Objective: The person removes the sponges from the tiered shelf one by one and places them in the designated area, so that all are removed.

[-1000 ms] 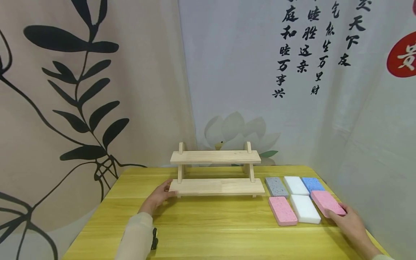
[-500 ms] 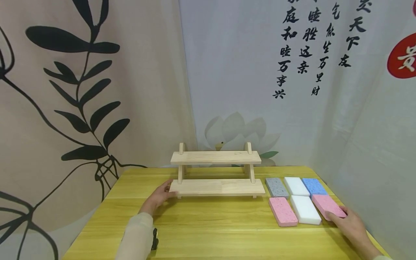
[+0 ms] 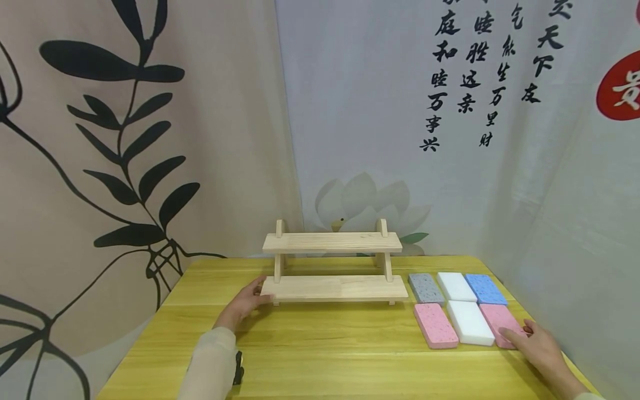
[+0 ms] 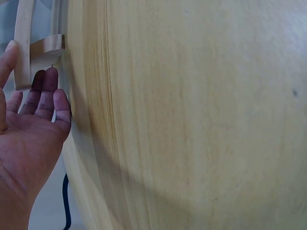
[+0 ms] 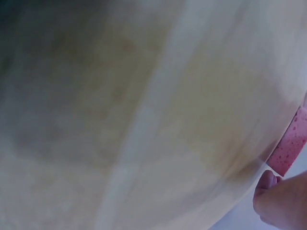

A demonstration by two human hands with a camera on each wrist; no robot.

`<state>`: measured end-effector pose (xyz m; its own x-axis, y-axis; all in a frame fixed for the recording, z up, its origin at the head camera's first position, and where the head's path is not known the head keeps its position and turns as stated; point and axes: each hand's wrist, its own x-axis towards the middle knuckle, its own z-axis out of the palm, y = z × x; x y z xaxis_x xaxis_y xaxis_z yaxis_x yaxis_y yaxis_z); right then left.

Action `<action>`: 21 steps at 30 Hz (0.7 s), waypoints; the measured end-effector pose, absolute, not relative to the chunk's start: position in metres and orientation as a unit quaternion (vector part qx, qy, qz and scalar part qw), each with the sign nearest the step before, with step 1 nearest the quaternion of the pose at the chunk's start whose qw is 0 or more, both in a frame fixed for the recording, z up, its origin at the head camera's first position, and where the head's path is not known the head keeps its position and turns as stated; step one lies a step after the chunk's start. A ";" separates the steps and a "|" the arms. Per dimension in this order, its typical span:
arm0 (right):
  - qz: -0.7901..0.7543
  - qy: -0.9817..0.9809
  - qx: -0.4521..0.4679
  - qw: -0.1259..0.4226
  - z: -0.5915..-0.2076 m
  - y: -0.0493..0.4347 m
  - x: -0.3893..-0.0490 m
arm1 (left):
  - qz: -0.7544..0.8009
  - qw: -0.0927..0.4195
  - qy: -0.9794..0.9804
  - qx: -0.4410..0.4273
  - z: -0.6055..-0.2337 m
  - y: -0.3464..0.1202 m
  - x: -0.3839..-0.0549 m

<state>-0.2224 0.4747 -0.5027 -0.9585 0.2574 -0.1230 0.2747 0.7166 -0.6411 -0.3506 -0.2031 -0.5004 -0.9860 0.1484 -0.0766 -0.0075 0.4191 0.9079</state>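
In the head view, my left hand (image 3: 245,304) is at the left end of a two-tier wooden display rack (image 3: 334,288), its thumb at the front edge and its fingers round the board's end. The left wrist view shows the fingers of that hand (image 4: 29,129) at the end of the rack's board (image 4: 22,52). A speckled pink sponge (image 3: 500,323) lies flat at the near right corner of a sponge group. My right hand (image 3: 540,347) is at its right edge, thumb overlapping the near corner, fingers spread loosely. In the right wrist view, the fingertips sit just beyond the pink sponge (image 5: 290,143).
Beside that sponge lie a white sponge (image 3: 470,323) and another pink sponge (image 3: 436,326). Behind them sit a grey sponge (image 3: 425,288), a white sponge (image 3: 456,286) and a blue sponge (image 3: 486,289). The yellow wooden table (image 3: 350,361) meets printed curtains (image 3: 240,139) at the back.
The right pink sponge has come down from a tilted position onto the table, in line with the white one. My right hand has loosened and shifted slightly off it. The left hand stays put.
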 end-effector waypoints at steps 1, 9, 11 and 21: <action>-0.348 0.927 0.142 0.008 -0.503 0.475 -0.222 | 0.537 0.073 0.840 0.041 -0.500 -0.203 -0.351; -0.359 0.922 0.144 -0.021 -0.499 0.474 -0.225 | 0.536 0.073 0.840 0.040 -0.500 -0.203 -0.352; -0.357 0.923 0.137 -0.034 -0.496 0.473 -0.227 | 0.536 0.074 0.840 0.038 -0.501 -0.203 -0.352; -0.360 0.922 0.111 -0.084 -0.474 0.449 -0.239 | 0.522 0.078 0.848 0.037 -0.493 -0.201 -0.347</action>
<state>-0.2389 0.4492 -0.4738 -0.9611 0.2659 0.0742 0.1452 0.7155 -0.6833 -0.3474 -0.2012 -0.4933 -0.9851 0.1441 -0.0938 -0.0189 0.4518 0.8919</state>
